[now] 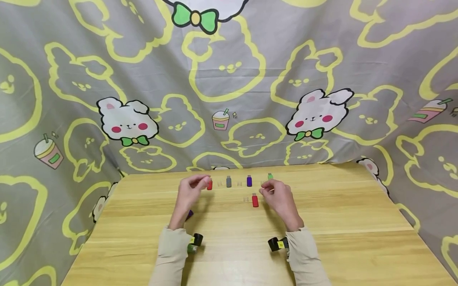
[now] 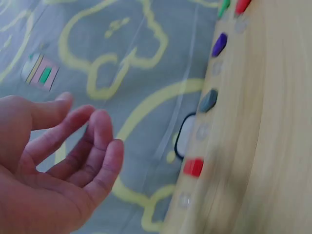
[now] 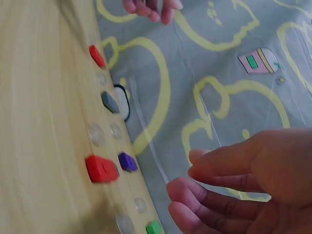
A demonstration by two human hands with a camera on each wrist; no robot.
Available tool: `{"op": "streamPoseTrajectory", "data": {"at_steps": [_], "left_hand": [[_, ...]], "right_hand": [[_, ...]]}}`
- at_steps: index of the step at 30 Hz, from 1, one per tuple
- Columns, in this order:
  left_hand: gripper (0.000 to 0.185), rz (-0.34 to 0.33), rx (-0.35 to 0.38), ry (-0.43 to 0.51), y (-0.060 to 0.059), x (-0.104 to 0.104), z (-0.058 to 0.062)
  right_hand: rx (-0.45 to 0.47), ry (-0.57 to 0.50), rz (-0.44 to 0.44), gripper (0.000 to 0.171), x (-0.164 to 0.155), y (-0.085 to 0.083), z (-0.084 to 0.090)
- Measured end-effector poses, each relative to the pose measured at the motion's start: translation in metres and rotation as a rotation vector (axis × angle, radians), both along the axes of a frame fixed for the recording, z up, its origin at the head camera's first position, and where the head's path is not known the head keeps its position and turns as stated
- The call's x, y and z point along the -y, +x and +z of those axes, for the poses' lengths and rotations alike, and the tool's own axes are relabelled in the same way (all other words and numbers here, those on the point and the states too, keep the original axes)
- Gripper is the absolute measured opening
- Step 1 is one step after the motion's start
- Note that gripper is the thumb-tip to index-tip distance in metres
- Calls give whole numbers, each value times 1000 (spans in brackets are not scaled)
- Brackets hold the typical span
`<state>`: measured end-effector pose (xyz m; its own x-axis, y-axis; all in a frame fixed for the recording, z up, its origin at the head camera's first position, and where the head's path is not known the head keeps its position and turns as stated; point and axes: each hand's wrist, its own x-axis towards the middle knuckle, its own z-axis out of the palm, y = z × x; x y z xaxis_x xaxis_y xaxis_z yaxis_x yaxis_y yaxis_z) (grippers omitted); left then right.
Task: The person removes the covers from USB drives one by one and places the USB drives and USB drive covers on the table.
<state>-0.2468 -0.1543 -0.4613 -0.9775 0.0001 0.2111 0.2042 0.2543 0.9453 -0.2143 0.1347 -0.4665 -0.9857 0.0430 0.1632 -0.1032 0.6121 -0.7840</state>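
Both hands float just above a wooden tabletop [image 1: 322,222] with small colored blocks on it. The left hand [image 1: 189,192] is near a red block [image 1: 209,184] at the left end of a back row. Its fingers are loosely bent and hold nothing, as the left wrist view shows. The right hand [image 1: 279,198] is the same: fingers softly curled, nothing in them.

The back row has the red block, then a gray block [image 1: 228,182], a purple block [image 1: 249,181] and a green block [image 1: 270,176]. A second red block [image 1: 255,200] lies alone, closer to the person and just beside the right hand. Small clear pieces lie next to some blocks; they are too faint to tell what they are. Something purple [image 1: 189,214] peeks out under the left wrist.

It looks like the step here is reaching for blocks, with no grab made yet. To pick one up, each hand would need to go down a little and pinch its nearest red block with thumb and finger. The blocks are tiny, so the pinch should be careful and not bump the neighbors.

A gray cloth with bunnies [image 1: 315,111] hangs behind the tabletop.
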Motion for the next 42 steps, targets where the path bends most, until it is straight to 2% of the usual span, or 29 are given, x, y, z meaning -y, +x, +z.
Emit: {"op": "streamPoseTrajectory", "data": {"at_steps": [7, 10, 15, 17, 20, 25, 28, 34, 38, 42], "left_hand": [[39, 52, -16, 289, -2, 41, 7], [44, 83, -12, 364, -2, 57, 8], [52, 148, 20, 454, -2, 75, 1], [54, 163, 37, 440, -3, 79, -3], [55, 184, 77, 367, -3, 86, -7], [55, 183, 161, 194, 0, 101, -12], [54, 168, 184, 122, 1, 110, -14], [49, 159, 225, 103, 6, 124, -16], [49, 175, 259, 104, 12, 135, -19], [50, 190, 262, 107, 17, 147, -20]], "right_hand": [[-55, 13, 80, 12, 26, 4, -1], [-76, 29, 122, 13, 36, 7, -3], [-61, -6, 239, 16, 57, 15, -1], [-44, -25, 304, 19, 67, 20, 1], [-22, -22, 383, 21, 81, 28, 4], [14, 59, 461, 26, 107, 43, 2], [9, 133, 514, 28, 124, 50, -2], [-32, 294, 558, 33, 157, 63, -7], [-27, 339, 549, 33, 175, 70, -10], [-31, 374, 552, 27, 190, 75, -16]]}}
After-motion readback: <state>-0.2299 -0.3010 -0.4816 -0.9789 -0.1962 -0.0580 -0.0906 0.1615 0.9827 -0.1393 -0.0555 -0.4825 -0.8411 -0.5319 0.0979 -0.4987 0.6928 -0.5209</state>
